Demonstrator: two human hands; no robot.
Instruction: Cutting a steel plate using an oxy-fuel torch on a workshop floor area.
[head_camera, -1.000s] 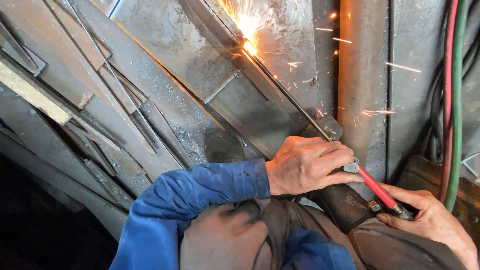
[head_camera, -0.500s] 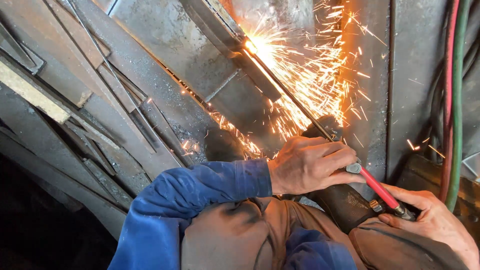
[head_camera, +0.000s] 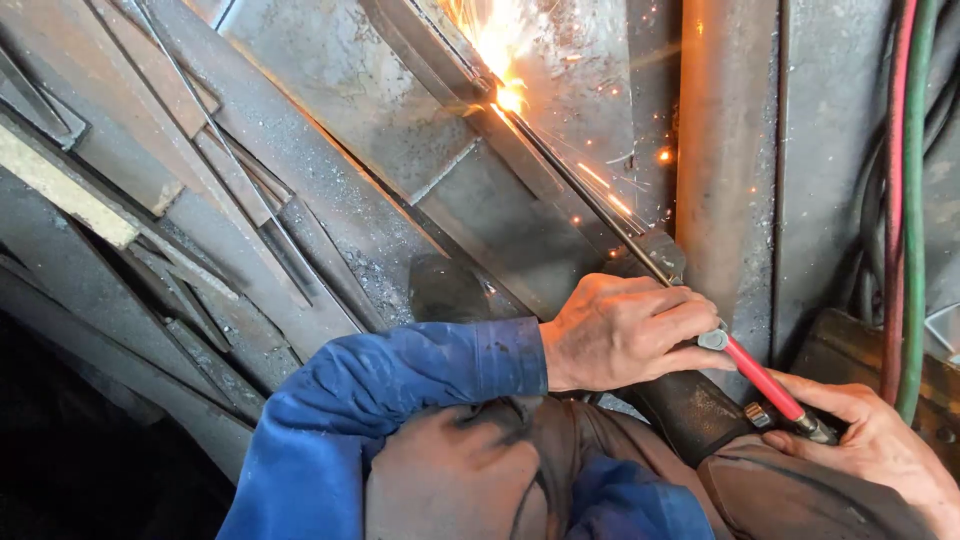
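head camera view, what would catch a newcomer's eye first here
The bright orange sparks near the top centre, where the tip of the long cutting torch meets a grey steel plate. Next, the left hand in a blue sleeve gripping the torch at centre, and the right hand at its red handle, lower right.

- We see grey steel plates (head_camera: 330, 190) and bars (head_camera: 150, 230) lying crisscrossed, dusty and scaled.
- We see a rusty upright column (head_camera: 725, 170).
- Red and green hoses (head_camera: 905, 200) hang at right.
- Darkness fills the lower left.
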